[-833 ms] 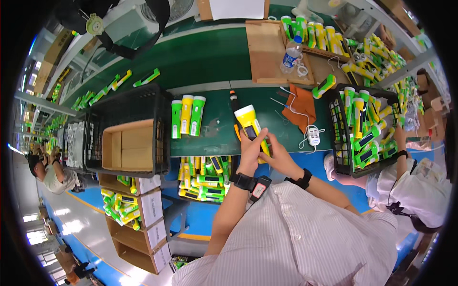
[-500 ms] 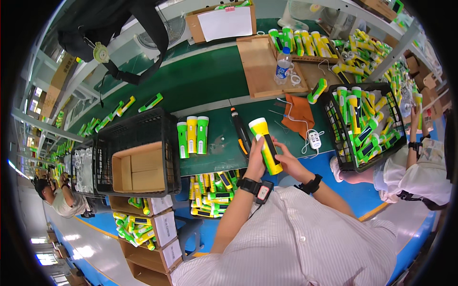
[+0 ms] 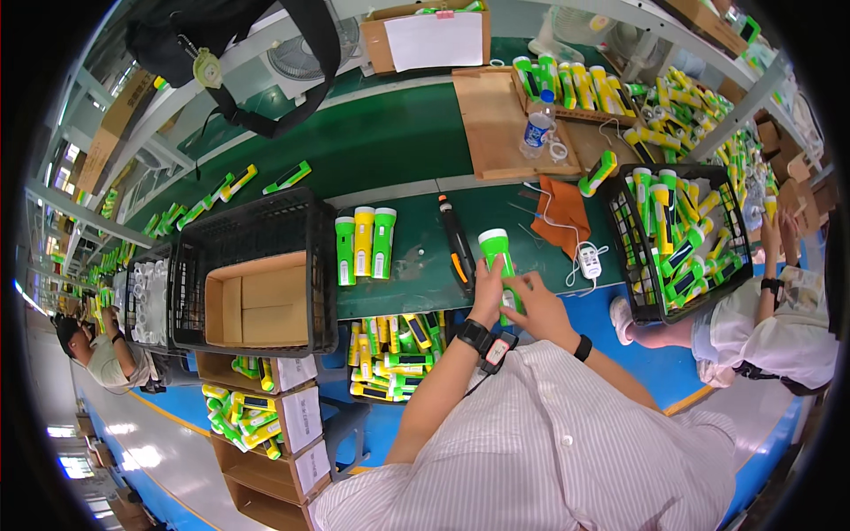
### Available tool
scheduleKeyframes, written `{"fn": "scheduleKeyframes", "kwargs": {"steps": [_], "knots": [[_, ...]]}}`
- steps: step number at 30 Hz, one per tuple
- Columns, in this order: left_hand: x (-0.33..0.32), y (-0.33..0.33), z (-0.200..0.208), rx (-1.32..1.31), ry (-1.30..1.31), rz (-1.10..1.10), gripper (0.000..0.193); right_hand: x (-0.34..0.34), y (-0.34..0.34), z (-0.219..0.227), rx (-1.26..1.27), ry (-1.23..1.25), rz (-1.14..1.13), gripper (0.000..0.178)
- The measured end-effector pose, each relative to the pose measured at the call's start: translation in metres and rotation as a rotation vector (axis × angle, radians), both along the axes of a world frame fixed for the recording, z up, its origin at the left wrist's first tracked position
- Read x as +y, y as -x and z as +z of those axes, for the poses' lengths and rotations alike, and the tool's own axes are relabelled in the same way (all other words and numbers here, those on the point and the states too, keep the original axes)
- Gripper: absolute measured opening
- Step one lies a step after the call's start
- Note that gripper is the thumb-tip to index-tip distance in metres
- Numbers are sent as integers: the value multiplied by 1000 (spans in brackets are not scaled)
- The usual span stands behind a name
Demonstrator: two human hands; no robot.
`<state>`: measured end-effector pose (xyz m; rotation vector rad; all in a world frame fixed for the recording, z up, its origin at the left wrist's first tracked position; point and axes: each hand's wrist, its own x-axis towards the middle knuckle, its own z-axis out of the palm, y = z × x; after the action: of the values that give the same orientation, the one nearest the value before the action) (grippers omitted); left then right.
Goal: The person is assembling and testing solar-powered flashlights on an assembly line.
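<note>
A green flashlight (image 3: pixel 494 242) with a white rim is held upright, slightly tilted, in front of my body. My left hand (image 3: pixel 484 294) wraps round its side. The fingers of my right hand (image 3: pixel 542 306) are bent against the other side of its body, and the hands hide part of it. To the left on the green bench stand three flashlights: a green one (image 3: pixel 345 252), a yellow one (image 3: pixel 364 243) and another green one (image 3: pixel 383 242). Between them and my hands lies a black-and-orange electric screwdriver (image 3: pixel 455 241).
A black crate (image 3: pixel 319 265) with a cardboard box inside stands left; another black crate (image 3: pixel 651 305), full of flashlights, stands right. An orange cloth (image 3: pixel 561 215), a white cabled device (image 3: pixel 590 260) and a water bottle (image 3: pixel 537 131) are on the bench. A co-worker's arm (image 3: pixel 768 301) is at right.
The flashlight in my hands showed a yellow body with a dark panel; now it shows green. Both hands have closed in nearer each other around it. The view has shifted slightly.
</note>
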<state>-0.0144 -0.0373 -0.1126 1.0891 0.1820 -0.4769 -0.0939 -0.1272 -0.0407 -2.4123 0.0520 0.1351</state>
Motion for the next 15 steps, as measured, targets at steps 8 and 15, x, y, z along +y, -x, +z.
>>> {"fn": "scheduleKeyframes", "kwargs": {"steps": [8,15], "knots": [[5,1,-6,16,-84,-59,28,10,4,11,-1,245,159,56],[7,2,-16,-13,-72,-53,29,12,4,7,-54,221,142,59]]}}
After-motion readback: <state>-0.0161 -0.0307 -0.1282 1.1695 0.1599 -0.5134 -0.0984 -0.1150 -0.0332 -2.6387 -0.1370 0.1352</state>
